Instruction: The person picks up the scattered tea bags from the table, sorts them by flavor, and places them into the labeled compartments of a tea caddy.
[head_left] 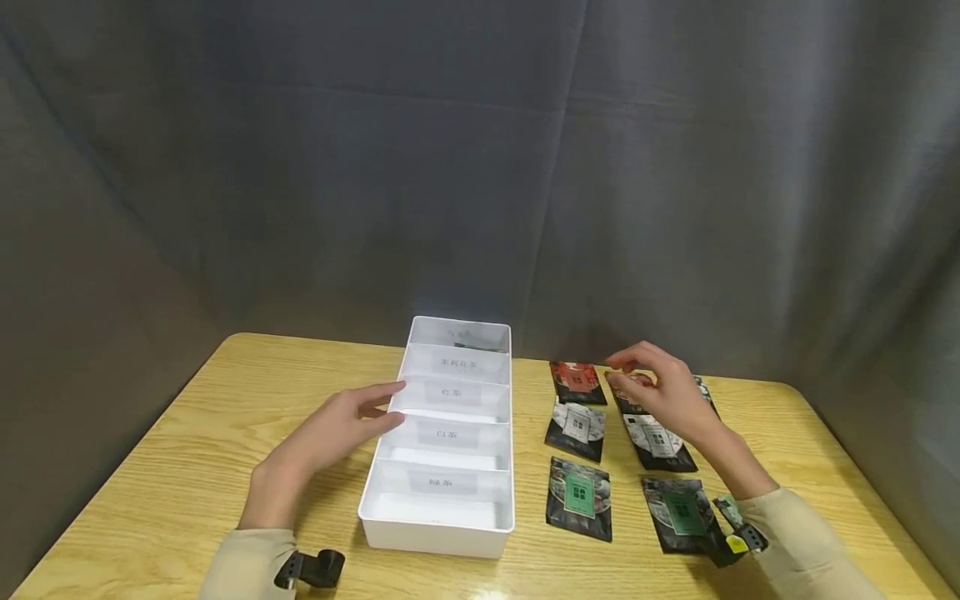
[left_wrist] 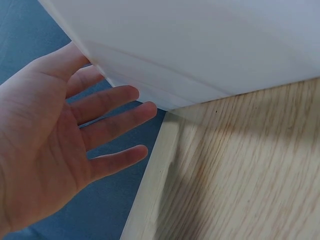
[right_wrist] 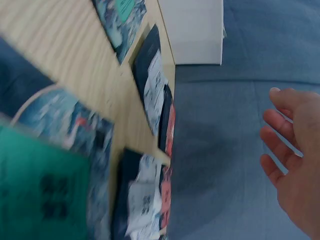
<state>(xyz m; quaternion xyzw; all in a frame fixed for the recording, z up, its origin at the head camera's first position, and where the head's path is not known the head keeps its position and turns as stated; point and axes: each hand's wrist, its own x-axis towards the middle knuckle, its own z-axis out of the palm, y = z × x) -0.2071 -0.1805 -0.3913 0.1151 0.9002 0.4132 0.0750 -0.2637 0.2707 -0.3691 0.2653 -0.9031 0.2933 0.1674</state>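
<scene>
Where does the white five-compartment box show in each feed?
Head: white five-compartment box, lower middle.
Left wrist: its outer wall, across the top, reaching the right edge.
Right wrist: its outer wall, top edge, just right of centre.
Shared landmark: wooden tabletop, visible in all three views.

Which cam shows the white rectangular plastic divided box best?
Head view: the white rectangular plastic box shows nearly whole from above, five compartments included. Left wrist shows only a blank stretch of its outside, by the left hand; right wrist, only part of its outside, cut off by the frame top.
</scene>
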